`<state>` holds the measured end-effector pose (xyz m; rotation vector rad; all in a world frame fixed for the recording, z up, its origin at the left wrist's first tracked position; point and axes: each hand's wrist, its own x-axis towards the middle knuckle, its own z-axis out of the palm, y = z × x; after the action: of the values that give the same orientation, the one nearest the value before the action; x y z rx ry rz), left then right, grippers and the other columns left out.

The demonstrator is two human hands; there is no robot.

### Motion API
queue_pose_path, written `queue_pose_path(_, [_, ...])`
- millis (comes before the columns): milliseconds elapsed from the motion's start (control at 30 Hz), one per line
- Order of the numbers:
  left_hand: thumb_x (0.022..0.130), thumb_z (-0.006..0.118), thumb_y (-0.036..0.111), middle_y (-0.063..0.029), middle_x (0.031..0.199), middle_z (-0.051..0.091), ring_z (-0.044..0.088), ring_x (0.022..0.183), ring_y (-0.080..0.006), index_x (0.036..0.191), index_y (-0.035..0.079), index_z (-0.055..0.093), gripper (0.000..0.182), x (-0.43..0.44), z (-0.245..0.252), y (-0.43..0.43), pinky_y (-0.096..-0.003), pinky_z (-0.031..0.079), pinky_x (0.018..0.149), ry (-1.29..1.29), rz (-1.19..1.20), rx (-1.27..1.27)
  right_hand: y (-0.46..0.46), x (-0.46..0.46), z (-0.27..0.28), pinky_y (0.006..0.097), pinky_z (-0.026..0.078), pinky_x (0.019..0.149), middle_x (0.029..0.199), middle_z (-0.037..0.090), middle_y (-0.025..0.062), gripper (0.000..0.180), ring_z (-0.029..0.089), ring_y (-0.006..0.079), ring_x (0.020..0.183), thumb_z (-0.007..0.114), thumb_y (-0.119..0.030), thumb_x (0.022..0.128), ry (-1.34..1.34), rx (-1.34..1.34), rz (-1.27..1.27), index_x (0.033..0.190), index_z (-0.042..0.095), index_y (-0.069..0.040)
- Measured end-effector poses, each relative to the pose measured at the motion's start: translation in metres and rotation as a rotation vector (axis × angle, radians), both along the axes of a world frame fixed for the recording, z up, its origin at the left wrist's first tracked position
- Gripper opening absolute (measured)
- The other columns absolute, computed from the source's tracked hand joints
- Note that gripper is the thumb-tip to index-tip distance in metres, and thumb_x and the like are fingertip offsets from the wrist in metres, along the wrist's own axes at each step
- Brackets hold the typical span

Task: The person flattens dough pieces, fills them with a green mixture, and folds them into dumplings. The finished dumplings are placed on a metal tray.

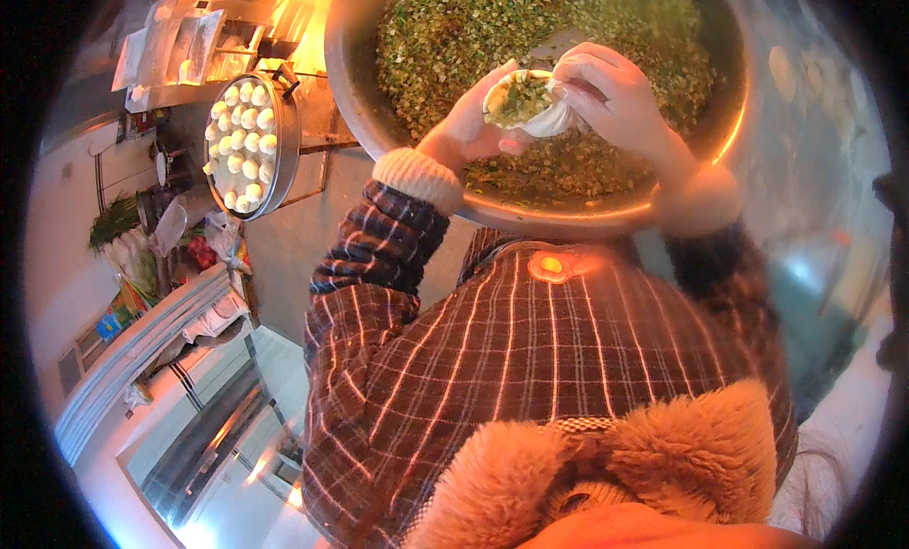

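Observation:
My left hand (472, 123) cups a round dough wrapper (543, 126) from the left and below. Chopped green-and-pale filling (524, 100) lies inside the wrapper, whose top is still unsealed. With thumb and fingers, my right hand (603, 87) pinches the wrapper's right edge, where the dough is drawn together. Both hands are above a large metal basin (568, 222) holding a broad mass of chopped vegetable filling (454, 44). The undersides of the wrapper and parts of the left fingers are hidden.
To the left, a round metal steamer tray (284, 162) carries several small white buns (250, 142) on a metal frame (327, 147). Leafy green vegetables (117, 218) and plastic bags (224, 233) lie farther left. A glass-fronted counter (213, 435) is at lower left.

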<state>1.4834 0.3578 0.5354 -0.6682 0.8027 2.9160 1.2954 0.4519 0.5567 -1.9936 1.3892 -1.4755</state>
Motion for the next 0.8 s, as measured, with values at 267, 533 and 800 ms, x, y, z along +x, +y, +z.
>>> queue_pose_path(267, [0.097, 0.038, 0.043, 0.0004, 0.08, 0.058, 0.045, 0.056, -0.0069, 0.104, 0.011, 0.056, 0.038, 0.003, -0.011, 0.014, -0.018, 0.031, 0.039, -0.008, 0.103, 0.019, 0.005, 0.0, -0.005, 0.0313, 0.047, 0.064, 0.084, 0.057, 0.008, 0.013, 0.057, 0.0215, 0.072, 0.066, -0.006, 0.077, -0.002, 0.045, 0.092, 0.087, 0.06, -0.004])
queue_pose_path(533, [0.095, 0.039, 0.04, -0.0013, 0.079, 0.06, 0.055, 0.056, -0.006, 0.102, 0.011, 0.055, 0.034, -0.015, 0.023, -0.011, -0.0168, 0.034, 0.034, -0.089, -0.005, -0.355, -0.011, -0.004, 0.011, 0.0343, 0.048, 0.065, 0.078, 0.058, 0.0078, 0.011, 0.058, 0.0265, 0.074, 0.065, -0.011, 0.077, 0.069, -0.095, 0.019, 0.083, 0.058, -0.005])
queue_pose_path(800, [0.095, 0.037, 0.049, 0.0033, 0.07, 0.055, 0.044, 0.045, -0.0057, 0.098, 0.017, 0.058, 0.039, 0.015, -0.025, 0.04, -0.0175, 0.029, 0.031, -0.245, 0.001, 0.072, 0.024, 0.026, -0.033, 0.0304, 0.048, 0.064, 0.077, 0.058, 0.0075, 0.012, 0.058, 0.0185, 0.07, 0.068, -0.01, 0.075, -0.286, 0.473, 0.034, 0.084, 0.063, -0.003])
